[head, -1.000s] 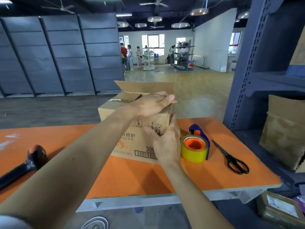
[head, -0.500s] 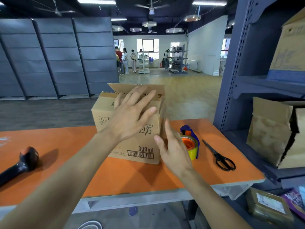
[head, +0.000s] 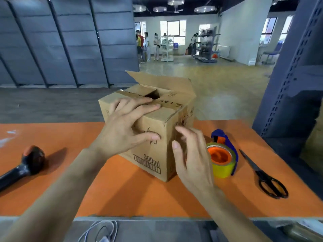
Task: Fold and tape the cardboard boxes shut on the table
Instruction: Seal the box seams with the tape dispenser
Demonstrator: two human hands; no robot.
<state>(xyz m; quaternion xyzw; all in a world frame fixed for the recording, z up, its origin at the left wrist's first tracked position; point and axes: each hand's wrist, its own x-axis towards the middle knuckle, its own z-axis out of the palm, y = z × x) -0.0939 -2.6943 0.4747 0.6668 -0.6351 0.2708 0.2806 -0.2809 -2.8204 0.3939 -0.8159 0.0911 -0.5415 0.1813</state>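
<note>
The left hand [head: 125, 130] lies spread over the box's [head: 148, 154] near top edge, pressing a flap flat, while the right hand [head: 190, 159] hovers open beside its corner, holding nothing. The box sits mid-table [head: 122, 194] with its back flap [head: 160, 82] upright. It looks light and stiff, best steadied by its edges.

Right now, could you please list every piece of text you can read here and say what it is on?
"300ml": near side of the cardboard box, above the barcode.
Printing on the box's top flap: blurred, not readable.
Marks on the box's right side: blurred, not readable.
Print on the tape roll: too small to read.
</note>
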